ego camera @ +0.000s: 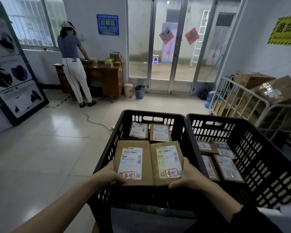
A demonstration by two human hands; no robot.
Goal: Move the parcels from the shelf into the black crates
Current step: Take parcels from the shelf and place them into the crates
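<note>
Low in the middle of the frame, your left hand (113,174) is gripping the near left corner of the left parcel (133,163), which is lying edge to edge with the right parcel (166,162), whose near right corner your right hand (186,175) is gripping. Both are hanging over the near half of the left black crate (111,145), just short of two parcels (139,131) lying at its far end. You should be keeping the pair level and pressed together while lowering, with your fingers sliding out last.
</note>
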